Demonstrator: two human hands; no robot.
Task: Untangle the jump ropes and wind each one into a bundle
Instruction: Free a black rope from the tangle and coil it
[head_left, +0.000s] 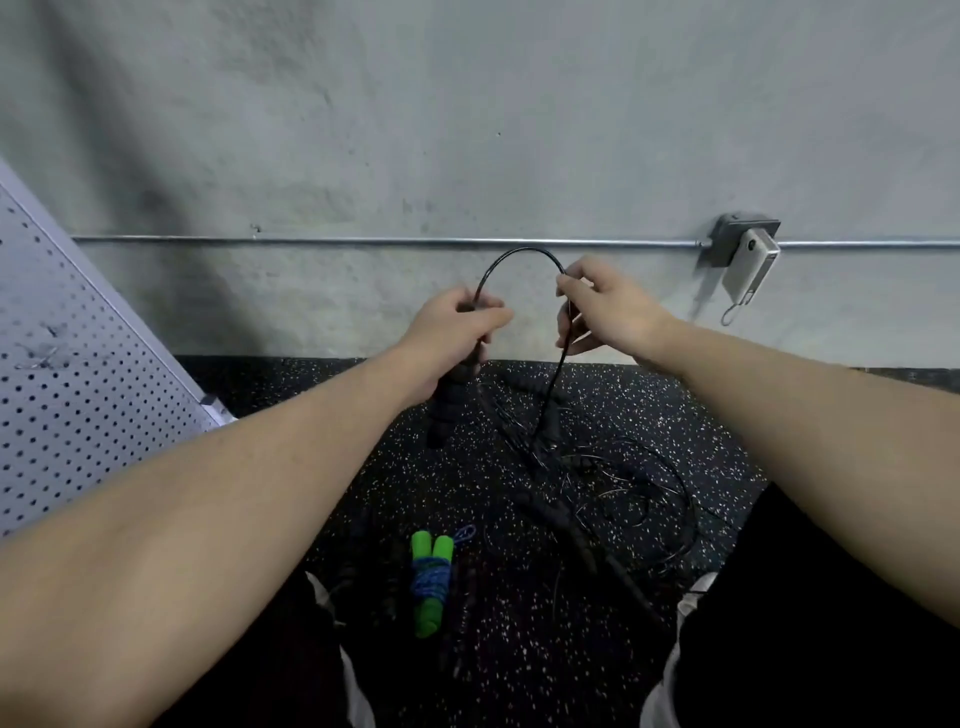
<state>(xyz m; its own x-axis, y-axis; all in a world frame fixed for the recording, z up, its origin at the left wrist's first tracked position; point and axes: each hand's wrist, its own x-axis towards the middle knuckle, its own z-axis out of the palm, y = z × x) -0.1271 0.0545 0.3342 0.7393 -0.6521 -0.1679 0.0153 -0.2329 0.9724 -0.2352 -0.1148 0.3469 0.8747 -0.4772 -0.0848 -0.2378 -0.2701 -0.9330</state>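
Head view. Your left hand (457, 325) grips a black handle (448, 402), fingers curled round it, raised above the speckled floor mat (322, 467). Your right hand (602, 306) pinches the black rope (519, 253), which arches between both hands and then drops to the mat. On the mat, below your right hand, lies a tangle of black ropes (613, 499). Nearer you on the mat rests the green-handled rope (431, 582), already wound into a bundle with blue cord.
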